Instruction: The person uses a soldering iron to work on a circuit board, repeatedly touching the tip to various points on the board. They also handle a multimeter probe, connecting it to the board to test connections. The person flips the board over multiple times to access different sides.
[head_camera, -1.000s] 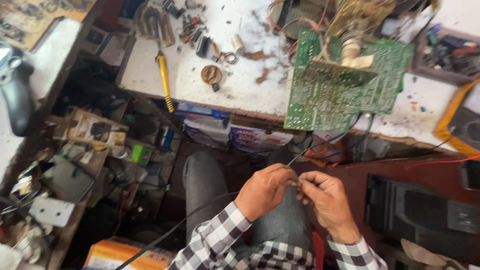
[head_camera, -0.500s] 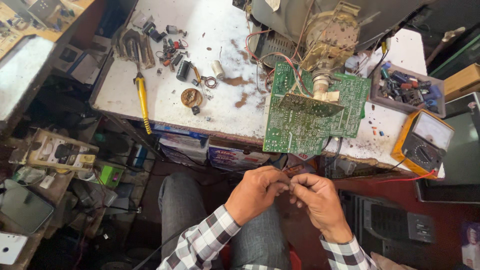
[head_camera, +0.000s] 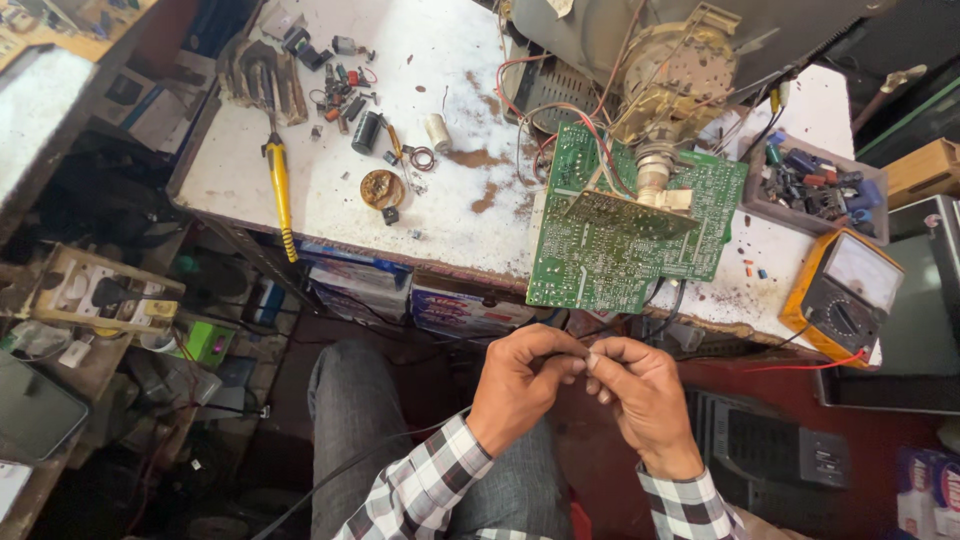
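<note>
Both hands meet fingertip to fingertip above the lap, the left hand (head_camera: 520, 385) and right hand (head_camera: 640, 395) each with its grip pinched together on a thin dark wire (head_camera: 583, 352). Just beyond, a green circuit board (head_camera: 620, 240) overhangs the white counter (head_camera: 330, 200), a yellow meter (head_camera: 840, 295) at its right.

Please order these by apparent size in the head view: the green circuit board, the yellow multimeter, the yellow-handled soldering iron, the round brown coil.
1. Green circuit board, clearly largest.
2. Yellow multimeter and yellow-handled soldering iron: the iron is longer, the meter is wider; I cannot rank them.
3. Round brown coil, smallest.
</note>
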